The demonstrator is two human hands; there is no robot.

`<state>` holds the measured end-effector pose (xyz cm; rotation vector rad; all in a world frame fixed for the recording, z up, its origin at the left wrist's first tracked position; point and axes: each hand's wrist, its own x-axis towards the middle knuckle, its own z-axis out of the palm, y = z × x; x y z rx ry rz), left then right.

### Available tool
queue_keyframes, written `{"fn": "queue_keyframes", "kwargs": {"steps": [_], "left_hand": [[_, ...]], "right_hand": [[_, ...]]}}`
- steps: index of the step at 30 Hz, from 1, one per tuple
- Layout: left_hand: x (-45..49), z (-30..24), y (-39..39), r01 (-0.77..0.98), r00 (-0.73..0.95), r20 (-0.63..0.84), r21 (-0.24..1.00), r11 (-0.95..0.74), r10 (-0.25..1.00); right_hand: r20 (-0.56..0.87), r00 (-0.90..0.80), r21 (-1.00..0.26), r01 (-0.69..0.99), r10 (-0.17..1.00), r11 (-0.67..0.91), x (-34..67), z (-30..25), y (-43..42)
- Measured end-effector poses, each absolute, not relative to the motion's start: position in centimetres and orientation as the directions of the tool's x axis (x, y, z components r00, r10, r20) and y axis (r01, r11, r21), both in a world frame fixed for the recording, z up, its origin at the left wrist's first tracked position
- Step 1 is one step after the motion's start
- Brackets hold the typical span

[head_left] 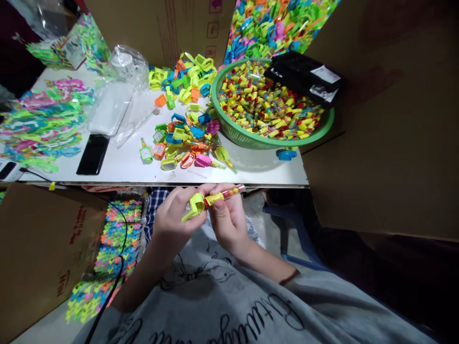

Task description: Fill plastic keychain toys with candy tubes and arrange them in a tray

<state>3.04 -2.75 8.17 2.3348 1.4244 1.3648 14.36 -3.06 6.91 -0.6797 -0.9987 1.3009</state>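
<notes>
the yellow-green plastic piece (195,205) is held just this side of the tabletop (258,167), a yellow tube (214,198) meeting it and pointing towards two o'clock. the left hand (175,214) grips the piece and the right hand (229,222) pinches the tube, probably to steady both. seemingly for easy reach, similar pieces (196,132) lie towards twelve o'clock, a green basket (234,134) of tubes towards one.

White tabletop (258,165) was loaded: toy-watch pieces (196,132) were heaped mid-table, green plastic basket (247,140) was set to their right, black smartphone (92,155) was laid left near the front edge, multicoloured plastic strips (43,124) were piled far left.
</notes>
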Motion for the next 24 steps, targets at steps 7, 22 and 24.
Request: {"fn": "queue_keyframes", "kwargs": {"steps": [7, 22, 24], "left_hand": [[3.2, 8.3, -2.4, 0.691, 0.170, 0.624, 0.476, -0.544, 0.763], [4.9, 9.2, -2.3, 0.709, 0.263, 0.494, 0.484, -0.513, 0.829], [5.0, 9.3, -2.4, 0.708, 0.266, 0.484, 0.489, -0.510, 0.833]], "right_hand": [[0.187, -0.131, -0.858, -0.504, 0.974, 0.097, 15.8, 6.9, -2.0], [0.071, 0.022, -0.912, -0.404, 0.997, 0.074, 16.8, 6.9, -2.4], [0.066, 0.043, -0.905, -0.417, 0.997, 0.078, 16.6, 7.2, -2.6]]}}
